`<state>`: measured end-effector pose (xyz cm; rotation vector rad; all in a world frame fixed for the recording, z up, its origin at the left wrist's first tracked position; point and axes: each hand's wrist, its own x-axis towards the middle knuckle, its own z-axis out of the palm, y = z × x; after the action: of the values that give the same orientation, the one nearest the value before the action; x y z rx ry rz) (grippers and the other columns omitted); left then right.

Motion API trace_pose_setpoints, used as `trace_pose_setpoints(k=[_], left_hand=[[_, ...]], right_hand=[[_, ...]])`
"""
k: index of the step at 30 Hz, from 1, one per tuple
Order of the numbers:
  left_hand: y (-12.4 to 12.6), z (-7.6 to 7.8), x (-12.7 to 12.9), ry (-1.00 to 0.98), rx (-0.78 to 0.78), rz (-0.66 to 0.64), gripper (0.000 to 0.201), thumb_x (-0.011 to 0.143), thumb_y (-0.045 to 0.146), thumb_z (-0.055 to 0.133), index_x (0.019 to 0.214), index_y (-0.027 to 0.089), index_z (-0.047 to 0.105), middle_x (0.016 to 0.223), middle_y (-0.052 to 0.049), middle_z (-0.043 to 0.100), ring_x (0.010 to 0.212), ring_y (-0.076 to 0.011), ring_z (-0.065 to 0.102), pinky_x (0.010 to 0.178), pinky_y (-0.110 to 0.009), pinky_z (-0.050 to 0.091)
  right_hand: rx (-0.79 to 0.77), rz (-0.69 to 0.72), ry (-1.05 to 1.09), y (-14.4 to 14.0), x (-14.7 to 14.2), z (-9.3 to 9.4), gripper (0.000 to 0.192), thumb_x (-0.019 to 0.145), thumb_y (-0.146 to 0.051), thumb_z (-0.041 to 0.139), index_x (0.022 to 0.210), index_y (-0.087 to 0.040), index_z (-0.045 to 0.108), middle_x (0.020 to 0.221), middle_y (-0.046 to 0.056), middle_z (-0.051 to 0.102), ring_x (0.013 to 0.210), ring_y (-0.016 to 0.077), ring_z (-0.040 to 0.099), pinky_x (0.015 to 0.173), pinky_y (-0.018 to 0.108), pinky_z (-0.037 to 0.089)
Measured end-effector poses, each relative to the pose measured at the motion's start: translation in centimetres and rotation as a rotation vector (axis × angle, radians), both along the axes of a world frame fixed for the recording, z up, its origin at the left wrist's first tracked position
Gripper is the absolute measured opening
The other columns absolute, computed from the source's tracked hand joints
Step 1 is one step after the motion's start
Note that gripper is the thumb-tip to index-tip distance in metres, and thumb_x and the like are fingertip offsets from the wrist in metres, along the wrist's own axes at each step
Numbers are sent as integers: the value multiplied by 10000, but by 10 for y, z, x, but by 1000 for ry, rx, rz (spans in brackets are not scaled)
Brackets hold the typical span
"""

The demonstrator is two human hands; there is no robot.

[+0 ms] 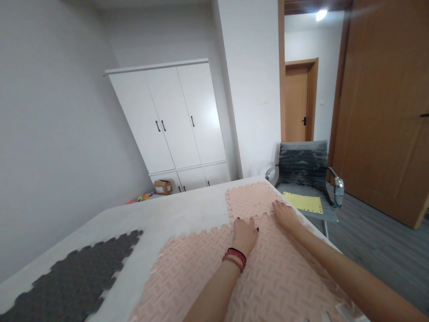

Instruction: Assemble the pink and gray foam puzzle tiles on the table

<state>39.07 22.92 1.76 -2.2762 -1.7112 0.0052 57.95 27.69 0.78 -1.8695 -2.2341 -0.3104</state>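
Hands, left hand (244, 235) and right hand (284, 213), press flat with fingers spread, gripping nothing, on pink foam mats (268, 277) on the bench (167, 219).

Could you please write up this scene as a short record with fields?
surface: white table
left hand: left hand flat, palm down, on the near pink foam mat, at the toothed seam
right hand: right hand flat on the seam beside the far pink foam mat
wrist: red and black bracelets on the left wrist
also on table: grey foam mat, apart from the pink ones
beside table: grey chair with a yellow mat on its seat
background: white wardrobe, cardboard box, wooden door
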Motion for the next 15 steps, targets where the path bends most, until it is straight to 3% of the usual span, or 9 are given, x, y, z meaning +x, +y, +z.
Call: trace_pose_setpoints(k=[3,5,8,12,15], left_hand=[[-1,0,1,10,-10,18,547,883,437,266,1319,146,419,1099,-264,610,1052,-357,554,845,-454,334],[0,-1,2,18,-15,28,555,886,437,252,1330,139,402,1105,-267,605,1060,-360,547,846,-458,325],[-1,-1,2,29,-18,31,564,892,435,225,1343,135,381,1093,-260,610,1045,-351,551,841,-457,320],[-3,-1,2,44,-13,40,564,891,437,231,1342,136,385,1088,-258,613,1041,-349,553,823,-447,322],[-2,-3,3,50,-15,59,557,888,446,244,1336,153,399,1059,-244,629,1001,-345,572,783,-435,334]], right_hand=[[-27,219,36,-12,-25,-7,397,926,-299,273,1260,-185,455,1338,107,476,1205,207,438,1018,383,308],[-50,286,77,-16,-36,-13,427,933,-321,237,1254,-157,464,1321,119,496,1234,222,411,1049,424,252],[-60,274,97,-16,-43,-14,433,928,-312,227,1206,-127,503,1274,144,532,1244,248,398,1046,458,234],[-90,290,90,-13,-39,-6,404,904,-370,308,1121,-146,565,1211,131,580,1149,234,492,992,398,314],[-75,218,100,-15,-29,-7,461,900,-404,303,1156,-108,547,1259,175,537,1177,271,466,1022,445,269]])
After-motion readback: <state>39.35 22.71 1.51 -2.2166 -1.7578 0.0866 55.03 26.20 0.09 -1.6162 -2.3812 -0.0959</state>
